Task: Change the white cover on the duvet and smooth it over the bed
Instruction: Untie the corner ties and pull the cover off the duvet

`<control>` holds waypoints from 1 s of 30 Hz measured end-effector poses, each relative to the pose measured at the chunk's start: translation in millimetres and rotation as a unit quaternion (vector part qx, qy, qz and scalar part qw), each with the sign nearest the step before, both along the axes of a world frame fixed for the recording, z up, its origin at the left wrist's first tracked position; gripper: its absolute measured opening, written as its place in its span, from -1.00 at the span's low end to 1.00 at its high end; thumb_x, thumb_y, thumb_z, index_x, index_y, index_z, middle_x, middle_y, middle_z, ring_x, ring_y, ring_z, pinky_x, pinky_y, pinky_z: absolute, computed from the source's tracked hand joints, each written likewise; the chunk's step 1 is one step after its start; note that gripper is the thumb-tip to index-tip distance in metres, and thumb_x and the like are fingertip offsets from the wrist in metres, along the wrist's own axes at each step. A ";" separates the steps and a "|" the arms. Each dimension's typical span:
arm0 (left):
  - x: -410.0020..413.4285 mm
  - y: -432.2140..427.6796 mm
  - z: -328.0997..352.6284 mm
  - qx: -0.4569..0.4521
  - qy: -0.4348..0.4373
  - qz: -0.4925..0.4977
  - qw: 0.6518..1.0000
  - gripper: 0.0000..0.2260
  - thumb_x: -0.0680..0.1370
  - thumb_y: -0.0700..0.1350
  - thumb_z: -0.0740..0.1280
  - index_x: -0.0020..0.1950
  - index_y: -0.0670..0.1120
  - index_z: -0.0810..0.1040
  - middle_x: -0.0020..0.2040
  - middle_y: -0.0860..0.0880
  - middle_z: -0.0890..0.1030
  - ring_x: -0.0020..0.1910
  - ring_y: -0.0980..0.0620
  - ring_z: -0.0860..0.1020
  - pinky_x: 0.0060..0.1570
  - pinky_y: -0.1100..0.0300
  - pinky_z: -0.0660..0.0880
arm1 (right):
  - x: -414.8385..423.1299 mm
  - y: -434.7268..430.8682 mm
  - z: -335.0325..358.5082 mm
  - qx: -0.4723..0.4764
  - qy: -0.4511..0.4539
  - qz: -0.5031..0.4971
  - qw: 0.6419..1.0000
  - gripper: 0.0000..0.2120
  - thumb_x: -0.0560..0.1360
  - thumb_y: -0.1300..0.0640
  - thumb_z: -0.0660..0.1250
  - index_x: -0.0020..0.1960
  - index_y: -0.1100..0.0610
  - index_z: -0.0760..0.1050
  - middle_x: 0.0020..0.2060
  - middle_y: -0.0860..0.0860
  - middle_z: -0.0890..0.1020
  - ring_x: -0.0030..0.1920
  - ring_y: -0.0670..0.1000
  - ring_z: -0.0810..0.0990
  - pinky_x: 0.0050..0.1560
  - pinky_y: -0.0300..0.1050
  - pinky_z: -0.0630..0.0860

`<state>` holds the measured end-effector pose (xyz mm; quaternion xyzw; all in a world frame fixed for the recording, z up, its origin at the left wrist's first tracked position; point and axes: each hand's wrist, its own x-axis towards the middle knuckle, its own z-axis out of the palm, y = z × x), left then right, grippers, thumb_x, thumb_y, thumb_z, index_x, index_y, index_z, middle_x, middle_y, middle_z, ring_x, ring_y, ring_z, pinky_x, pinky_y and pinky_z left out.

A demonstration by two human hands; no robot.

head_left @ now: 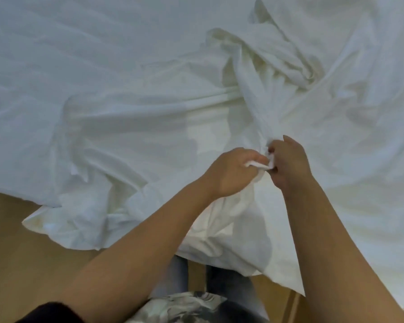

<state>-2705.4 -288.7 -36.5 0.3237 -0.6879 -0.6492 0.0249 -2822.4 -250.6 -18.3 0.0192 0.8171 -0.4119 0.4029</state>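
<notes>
Both grips clamp on one bunched fold of the white cover (126, 113): left hand (231, 173) and right hand (289, 164) pinch it. It lies rumpled, near edge overhanging the wooden floor (21, 252).

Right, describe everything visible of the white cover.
The white fabric cover is thin, matte and heavily creased, spread wide. One twisted bunch runs to its near edge, where the left hand and right hand pinch it together. A loose corner reaches out over the light wooden floor.
</notes>
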 end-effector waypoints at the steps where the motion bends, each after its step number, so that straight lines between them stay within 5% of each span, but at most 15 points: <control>1: -3.2 -3.8 -1.0 0.053 0.004 0.059 0.997 -0.72 0.50 -0.13 0.30 0.21 -0.05 0.53 0.07 -0.02 0.55 0.04 0.03 0.52 0.05 0.21 0.44 | -6.3 4.9 -0.5 -0.043 -0.023 -0.071 0.996 -0.76 0.40 0.42 0.05 -0.30 0.17 0.38 -0.44 0.05 0.47 -0.40 0.02 0.47 -0.36 -0.21 0.39; 4: -21.9 -12.7 -11.1 0.134 -0.045 0.149 0.979 -0.44 0.45 0.16 0.32 0.40 0.00 0.32 0.32 -0.08 0.43 0.25 -0.02 0.42 0.13 0.18 0.40 | -27.4 27.5 -1.5 -0.074 -0.066 -0.164 0.981 -0.75 0.37 0.41 0.03 -0.35 0.15 0.34 -0.44 0.02 0.42 -0.39 -0.01 0.40 -0.34 -0.19 0.33; 7: -48.1 -3.1 -25.5 0.059 -0.198 0.031 0.978 -0.13 0.38 0.41 0.26 0.54 0.03 0.05 0.53 -0.03 0.16 0.47 -0.07 0.19 0.41 -0.11 0.16 | -50.3 55.2 4.1 -0.107 -0.105 -0.221 0.964 -0.73 0.32 0.39 0.03 -0.42 0.07 0.13 -0.48 -0.04 0.21 -0.45 -0.06 0.20 -0.39 -0.21 0.18; 10: -88.0 31.1 -29.9 0.115 -0.211 -0.001 0.971 -0.05 0.35 0.47 0.22 0.55 0.03 -0.07 0.55 -0.01 0.11 0.48 -0.03 0.19 0.38 0.04 0.17 | -91.3 90.2 17.1 -0.124 -0.068 -0.240 0.960 -0.64 0.33 0.40 0.02 -0.46 0.00 0.05 -0.55 -0.06 0.18 -0.51 -0.06 0.17 -0.46 -0.29 0.20; 14: -159.1 89.2 -32.9 0.054 -0.239 -0.024 0.969 -0.01 0.29 0.53 0.14 0.55 0.00 0.01 0.53 -0.02 0.16 0.47 -0.07 0.21 0.44 -0.09 0.09 | -165.9 162.6 37.1 -0.205 -0.010 -0.258 0.944 -0.53 0.54 0.43 -0.09 -0.27 0.12 0.49 -0.30 0.02 0.56 -0.30 -0.09 0.59 -0.26 -0.45 0.48; 15: -178.5 106.1 -33.5 0.033 -0.254 -0.031 0.966 0.02 0.24 0.55 0.12 0.54 0.00 0.03 0.52 -0.03 0.19 0.46 -0.10 0.23 0.43 -0.15 0.11 | -187.3 180.2 31.8 -0.190 0.001 -0.297 0.936 -0.50 0.57 0.47 -0.19 0.01 0.18 0.49 0.00 0.07 0.59 0.00 -0.12 0.60 -0.11 -0.65 0.34; 16: -198.0 124.6 -35.7 0.019 -0.269 -0.035 0.962 0.05 0.21 0.56 0.11 0.54 -0.01 0.03 0.51 -0.05 0.20 0.44 -0.12 0.25 0.41 -0.17 0.13 | -208.3 196.1 27.7 -0.144 0.004 -0.365 0.920 -0.51 0.57 0.47 -0.33 0.31 0.34 0.26 0.33 0.19 0.40 0.34 -0.03 0.40 0.12 -0.74 -0.02; 17: -216.8 144.7 -40.1 0.008 -0.284 -0.039 0.958 0.07 0.19 0.57 0.12 0.54 -0.01 0.01 0.51 -0.06 0.21 0.44 -0.13 0.26 0.40 -0.17 0.15 | -231.5 218.4 27.9 -0.051 0.055 -0.402 0.913 -0.58 0.55 0.43 -0.40 0.38 0.44 -0.10 0.47 0.30 0.11 0.49 0.12 0.12 0.16 -0.57 -0.45; 19: -252.4 189.7 -52.1 0.014 -0.315 -0.056 0.947 0.07 0.26 0.54 0.20 0.55 -0.04 -0.09 0.51 -0.09 0.20 0.44 -0.15 0.25 0.41 -0.13 0.18 | -267.5 278.1 28.4 0.084 0.164 -0.361 0.914 -0.61 0.54 0.41 -0.33 0.31 0.47 -0.38 0.48 0.35 -0.11 0.49 0.23 -0.10 0.08 -0.19 -0.65; 21: -281.7 237.6 -66.5 0.065 -0.340 -0.088 0.934 0.03 0.36 0.43 0.27 0.54 -0.16 -0.08 0.50 -0.14 0.23 0.42 -0.15 0.29 0.38 0.02 0.24 | -315.6 326.5 23.7 0.035 0.084 -0.436 0.895 -0.60 0.59 0.37 -0.31 0.39 0.50 -0.21 0.48 0.33 -0.01 0.48 0.24 0.04 0.34 -0.29 -0.38; 22: -293.6 261.1 -72.6 0.076 -0.349 -0.117 0.927 -0.04 0.40 0.39 0.28 0.53 -0.22 0.03 0.48 -0.16 0.27 0.39 -0.15 0.33 0.31 0.09 0.29 | -333.0 353.3 13.4 -0.067 0.000 -0.457 0.887 -0.59 0.62 0.33 -0.29 0.44 0.46 -0.06 0.45 0.30 0.16 0.40 0.23 0.26 0.38 -0.39 0.04; 23: -302.9 282.7 -77.2 0.065 -0.357 -0.145 0.920 -0.10 0.42 0.37 0.27 0.49 -0.24 0.13 0.44 -0.17 0.33 0.35 -0.15 0.37 0.25 0.11 0.32 | -344.8 376.0 10.5 -0.162 -0.044 -0.427 0.889 -0.57 0.64 0.29 -0.20 0.45 0.38 0.13 0.35 0.25 0.38 0.23 0.19 0.49 0.13 -0.32 0.46; 24: -309.8 299.7 -81.0 0.037 -0.365 -0.164 0.916 -0.15 0.45 0.35 0.25 0.46 -0.26 0.18 0.41 -0.19 0.36 0.33 -0.16 0.40 0.21 0.11 0.33 | -354.1 393.2 7.2 -0.199 -0.051 -0.400 0.893 -0.58 0.62 0.22 -0.05 0.43 0.31 0.27 0.20 0.19 0.54 0.07 0.13 0.60 -0.05 -0.21 0.57; 30: -310.1 288.5 -87.0 -0.111 -0.367 -0.019 0.923 -0.35 0.45 0.29 0.29 0.36 -0.13 0.33 0.30 -0.15 0.44 0.23 -0.15 0.45 0.06 0.09 0.35 | -292.9 416.9 -72.4 -0.100 -0.166 -0.294 0.936 -0.39 0.46 0.06 0.41 0.42 -0.01 0.21 0.29 -0.01 0.47 0.22 0.06 0.49 0.28 0.08 0.42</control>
